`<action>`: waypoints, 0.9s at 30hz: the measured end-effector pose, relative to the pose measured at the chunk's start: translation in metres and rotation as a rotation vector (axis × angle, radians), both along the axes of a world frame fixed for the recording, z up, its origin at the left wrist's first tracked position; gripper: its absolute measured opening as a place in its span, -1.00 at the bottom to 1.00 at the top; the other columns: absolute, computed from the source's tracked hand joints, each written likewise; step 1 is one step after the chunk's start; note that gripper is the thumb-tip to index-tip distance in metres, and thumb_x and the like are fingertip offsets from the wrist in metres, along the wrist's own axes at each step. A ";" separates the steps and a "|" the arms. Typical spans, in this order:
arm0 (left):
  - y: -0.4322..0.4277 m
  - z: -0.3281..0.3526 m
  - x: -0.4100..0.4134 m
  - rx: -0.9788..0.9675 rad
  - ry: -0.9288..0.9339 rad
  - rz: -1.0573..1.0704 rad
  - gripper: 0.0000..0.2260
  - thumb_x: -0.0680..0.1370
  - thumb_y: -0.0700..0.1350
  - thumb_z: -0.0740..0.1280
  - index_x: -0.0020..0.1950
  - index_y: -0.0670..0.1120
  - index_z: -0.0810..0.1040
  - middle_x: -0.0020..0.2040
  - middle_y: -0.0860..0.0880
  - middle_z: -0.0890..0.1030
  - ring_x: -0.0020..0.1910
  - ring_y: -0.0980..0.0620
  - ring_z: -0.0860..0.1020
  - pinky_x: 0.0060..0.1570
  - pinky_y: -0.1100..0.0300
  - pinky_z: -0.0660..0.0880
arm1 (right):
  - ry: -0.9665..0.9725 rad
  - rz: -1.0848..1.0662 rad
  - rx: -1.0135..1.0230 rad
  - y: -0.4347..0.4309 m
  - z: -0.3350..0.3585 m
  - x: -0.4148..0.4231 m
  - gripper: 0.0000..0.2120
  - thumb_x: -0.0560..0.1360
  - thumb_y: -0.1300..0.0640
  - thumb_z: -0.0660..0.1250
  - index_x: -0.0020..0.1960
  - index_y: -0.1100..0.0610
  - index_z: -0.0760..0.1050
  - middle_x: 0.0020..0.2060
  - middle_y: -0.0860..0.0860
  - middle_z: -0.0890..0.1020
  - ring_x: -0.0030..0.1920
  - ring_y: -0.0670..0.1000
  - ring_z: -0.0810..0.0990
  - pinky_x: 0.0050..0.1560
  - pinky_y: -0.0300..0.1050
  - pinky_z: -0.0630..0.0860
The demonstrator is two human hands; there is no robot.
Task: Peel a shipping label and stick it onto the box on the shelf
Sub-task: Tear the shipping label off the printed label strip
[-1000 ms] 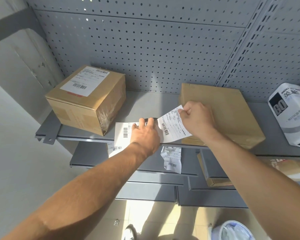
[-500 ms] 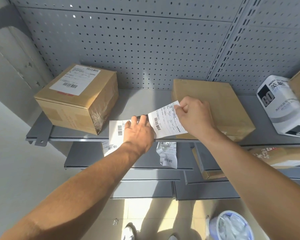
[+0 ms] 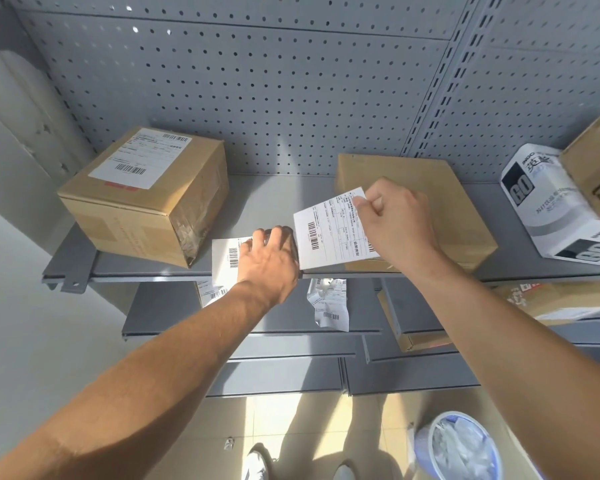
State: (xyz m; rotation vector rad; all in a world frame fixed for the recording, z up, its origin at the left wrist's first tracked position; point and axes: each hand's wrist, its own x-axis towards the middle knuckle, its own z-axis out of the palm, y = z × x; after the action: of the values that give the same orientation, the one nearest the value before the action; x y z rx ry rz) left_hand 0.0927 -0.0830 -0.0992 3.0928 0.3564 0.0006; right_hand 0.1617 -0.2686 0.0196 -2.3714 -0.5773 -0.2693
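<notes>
A white shipping label (image 3: 329,233) with barcodes is pinched at its top right corner by my right hand (image 3: 397,223), lifted and tilted over the shelf. My left hand (image 3: 269,263) presses down on the label stack (image 3: 224,261) lying at the shelf's front edge. Just behind my right hand lies a flat plain cardboard box (image 3: 440,188) with no label on its visible top. A taller cardboard box (image 3: 146,199) at the left carries a label on top.
Grey metal shelf (image 3: 267,199) with a perforated back panel. A white printed parcel (image 3: 548,209) and another carton (image 3: 596,164) sit at the right. Crumpled label backing (image 3: 328,303) and a box (image 3: 416,327) lie on the lower shelf. A lined bin (image 3: 459,445) stands on the floor.
My right hand has pulled the label up and to the right, farther from the stack. My left hand stays pressed on the stack.
</notes>
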 end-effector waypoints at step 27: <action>-0.041 0.172 -0.026 -0.609 -0.445 -0.149 -0.61 0.62 0.28 0.02 0.02 0.09 0.53 -0.29 0.02 0.59 -0.17 -0.12 0.54 -0.14 0.02 0.51 | -0.080 0.314 -0.035 -0.020 0.109 0.015 -0.91 0.47 -0.11 0.45 -0.11 -0.11 0.63 -0.33 -0.21 0.70 -0.29 -0.14 0.68 -0.17 0.04 0.64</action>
State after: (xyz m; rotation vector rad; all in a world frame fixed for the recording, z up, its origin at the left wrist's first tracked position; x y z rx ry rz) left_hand 0.0671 -0.1242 0.0731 2.4152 0.0800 0.4727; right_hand 0.1768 -0.2888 0.1288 -2.2681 -0.9864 -0.2149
